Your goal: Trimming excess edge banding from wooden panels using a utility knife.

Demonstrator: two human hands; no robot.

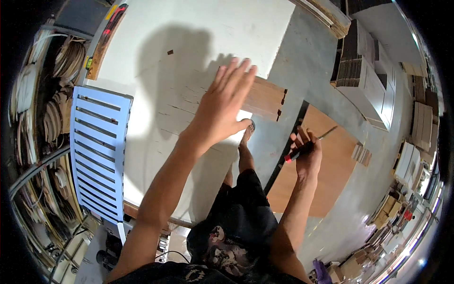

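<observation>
My left hand [224, 104] is flat with its fingers stretched out, over the near end of a brown wooden board [265, 97]. Whether the palm presses on the board cannot be told. Dark notches line the board's right end, which juts past the edge of a white worktable [165, 118]. Off to the right, my right hand [308, 154] is closed round a narrow-bladed hand tool [295, 154] with a black and red handle. Its thin metal blade points up and to the right. Thin dark slivers lie scattered on the white top left of my left hand.
A pale blue slatted panel [99, 154] stands along the table's left side. At the far left lie a level-like red and black tool [113, 21] and a wood strip [99, 57]. Brown sheets [326, 175] lie low on the right, with stacked white-faced panels [369, 80] beyond.
</observation>
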